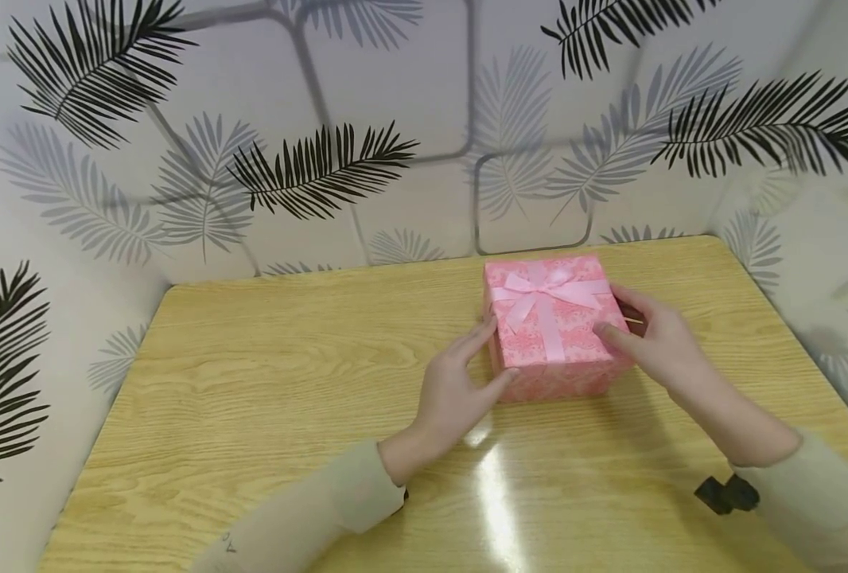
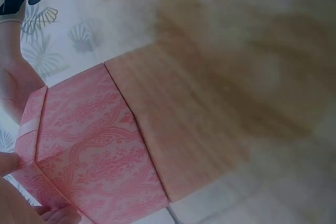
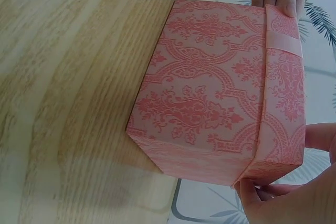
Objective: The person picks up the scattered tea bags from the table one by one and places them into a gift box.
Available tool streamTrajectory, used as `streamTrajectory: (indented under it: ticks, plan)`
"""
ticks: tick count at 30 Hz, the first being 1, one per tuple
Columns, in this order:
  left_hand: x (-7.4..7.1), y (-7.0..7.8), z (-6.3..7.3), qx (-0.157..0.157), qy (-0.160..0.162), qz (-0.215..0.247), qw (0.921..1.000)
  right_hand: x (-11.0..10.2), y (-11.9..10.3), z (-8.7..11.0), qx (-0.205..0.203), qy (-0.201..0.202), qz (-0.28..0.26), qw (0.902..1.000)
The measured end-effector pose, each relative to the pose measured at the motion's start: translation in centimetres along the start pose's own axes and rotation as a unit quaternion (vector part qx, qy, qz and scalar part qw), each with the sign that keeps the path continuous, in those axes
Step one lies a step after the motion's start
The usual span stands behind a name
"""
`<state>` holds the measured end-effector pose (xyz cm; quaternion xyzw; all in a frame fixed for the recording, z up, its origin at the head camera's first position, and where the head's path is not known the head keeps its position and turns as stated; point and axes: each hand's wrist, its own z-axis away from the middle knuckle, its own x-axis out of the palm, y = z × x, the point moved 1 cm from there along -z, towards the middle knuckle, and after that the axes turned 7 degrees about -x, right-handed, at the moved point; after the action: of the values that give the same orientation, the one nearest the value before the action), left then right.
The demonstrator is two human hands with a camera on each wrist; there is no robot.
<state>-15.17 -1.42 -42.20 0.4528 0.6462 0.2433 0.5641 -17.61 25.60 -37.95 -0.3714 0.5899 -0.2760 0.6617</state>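
A pink patterned gift box (image 1: 560, 383) stands on the wooden table, right of the middle. Its lid (image 1: 589, 338) is on, tied with a pale pink ribbon bow (image 1: 538, 291). My left hand (image 1: 449, 402) grips the lid by its left side, thumb at the front edge. On the opposite side my right hand (image 1: 663, 342) holds the lid, the thumb over the top and the fingers at the side. In the right wrist view, the right fingertips (image 3: 248, 195) sit right at the lid's lower rim. The lid's seam (image 3: 261, 103) shows as a thin line.
The wooden table (image 1: 274, 382) reaches back to a wall (image 1: 395, 87) with a leaf print. Bare wood surrounds the box. A black wrist mount (image 1: 728, 493) hangs by the right sleeve. Light glares off the table in front of the box.
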Motion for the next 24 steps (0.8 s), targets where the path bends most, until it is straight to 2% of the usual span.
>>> streamTrajectory:
  ticks: [6, 15, 24]
  plan:
    - [0.3, -0.4, -0.1, -0.003, -0.001, 0.006, 1.0, 0.2, 0.4, -0.2, 0.005, -0.002, 0.005, 1.0]
    - [0.6, -0.7, 0.1, -0.043, -0.017, 0.014, 0.9988, 0.8, 1.2, -0.2, 0.009, -0.007, 0.006, 0.9999]
    - [0.6, -0.9, 0.1, -0.056, -0.032, 0.005, 0.9979, 0.9, 1.7, -0.4, 0.005, -0.005, 0.004, 1.0]
